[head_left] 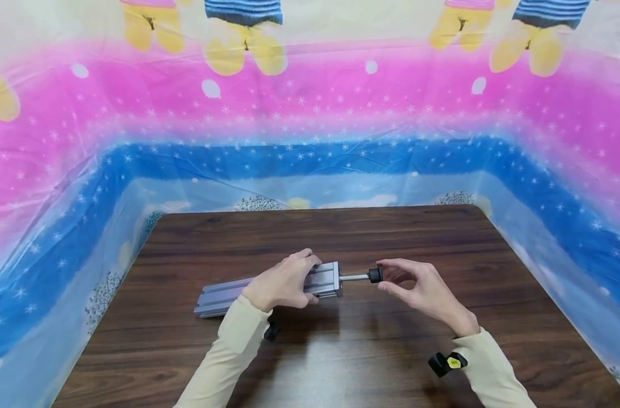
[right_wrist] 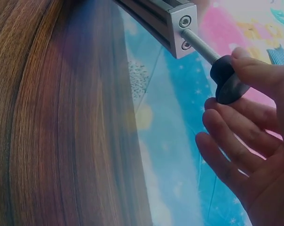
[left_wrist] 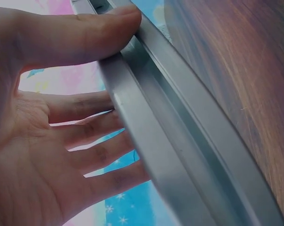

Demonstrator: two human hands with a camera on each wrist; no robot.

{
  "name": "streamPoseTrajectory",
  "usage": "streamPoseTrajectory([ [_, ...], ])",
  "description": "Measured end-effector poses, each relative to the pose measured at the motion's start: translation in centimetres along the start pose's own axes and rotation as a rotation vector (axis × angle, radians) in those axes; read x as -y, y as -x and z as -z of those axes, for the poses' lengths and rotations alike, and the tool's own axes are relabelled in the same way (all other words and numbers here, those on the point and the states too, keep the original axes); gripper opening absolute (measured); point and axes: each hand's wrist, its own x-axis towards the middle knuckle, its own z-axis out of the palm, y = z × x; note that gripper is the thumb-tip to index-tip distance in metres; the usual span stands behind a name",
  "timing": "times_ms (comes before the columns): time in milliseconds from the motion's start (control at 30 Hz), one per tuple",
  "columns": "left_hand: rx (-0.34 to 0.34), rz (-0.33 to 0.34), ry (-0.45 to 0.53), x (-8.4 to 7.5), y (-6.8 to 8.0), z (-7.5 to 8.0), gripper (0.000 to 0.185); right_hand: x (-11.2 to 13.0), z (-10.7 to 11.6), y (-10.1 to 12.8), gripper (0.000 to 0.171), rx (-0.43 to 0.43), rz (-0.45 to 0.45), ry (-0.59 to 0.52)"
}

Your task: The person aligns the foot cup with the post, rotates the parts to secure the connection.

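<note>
Hands hold aluminium rail [head_left: 269, 290] and black knob [head_left: 375, 274]; no readable writing.

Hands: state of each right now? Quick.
Left hand: grips the aluminium rail, thumb and fingers round it.
Right hand: pinches the black knob on the rail's rod.

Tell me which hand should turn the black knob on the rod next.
Right. The right hand already pinches the black knob at the end of the rod, while the left hand grips the aluminium bar over the table, probably best kept there to steady it.
</note>
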Motion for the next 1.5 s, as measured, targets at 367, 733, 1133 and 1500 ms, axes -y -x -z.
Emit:
streamPoseTrajectory([
  [367, 0.003, 0.004, -0.032, 0.1, 0.0, -0.1, 0.061, 0.0, -0.6, -0.5, 0.03, -0.016, -0.086, 0.023],
  [733, -0.009, -0.032, -0.062, 0.3, -0.1, -0.5, 0.058, -0.2, -1.0, -0.3, 0.025, -0.017, -0.173, -0.003],
  [1133, -0.023, -0.026, -0.084, 0.6, -0.2, -0.7, 0.057, -0.4, -1.8, -0.4, 0.033, -0.019, -0.192, 0.02],
  [1500, -0.006, -0.021, -0.066, 0.7, 0.0, -0.5, 0.058, -0.6, -2.3, -0.7, 0.043, -0.039, -0.191, 0.036],
])
